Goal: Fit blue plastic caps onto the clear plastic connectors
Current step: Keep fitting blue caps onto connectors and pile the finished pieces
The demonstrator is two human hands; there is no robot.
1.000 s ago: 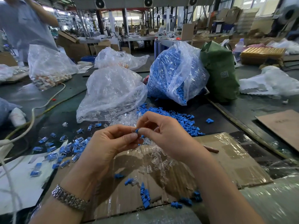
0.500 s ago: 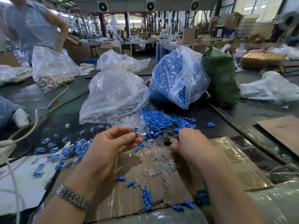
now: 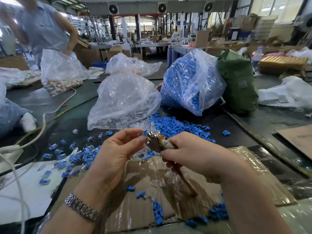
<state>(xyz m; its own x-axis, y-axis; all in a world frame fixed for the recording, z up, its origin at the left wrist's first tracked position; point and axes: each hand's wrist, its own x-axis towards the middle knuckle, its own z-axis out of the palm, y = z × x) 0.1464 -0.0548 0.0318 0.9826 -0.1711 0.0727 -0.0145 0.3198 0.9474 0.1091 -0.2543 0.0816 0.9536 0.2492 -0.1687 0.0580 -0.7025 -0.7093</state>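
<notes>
My left hand (image 3: 118, 149) pinches a clear connector with a blue cap (image 3: 144, 133) at its fingertips. My right hand (image 3: 190, 154) grips a small hammer-like tool (image 3: 152, 141) with a metal head and a brown handle; the metal head touches the capped connector. Loose blue caps (image 3: 177, 127) lie heaped just beyond my hands. Clear connectors (image 3: 162, 179) are scattered on the taped cardboard (image 3: 244, 183) under my right hand. A spread of capped connectors (image 3: 74, 159) lies to the left.
A clear bag of connectors (image 3: 125, 100) and a bag of blue caps (image 3: 190, 81) stand behind the heaps, with a green sack (image 3: 238, 81) to the right. A white cable (image 3: 43, 119) crosses the left. A person (image 3: 42, 26) stands at the far left by another bag.
My hands parted. My right hand reached down to the cardboard, picked up the tool and brought its head to the capped connector in my left hand.
</notes>
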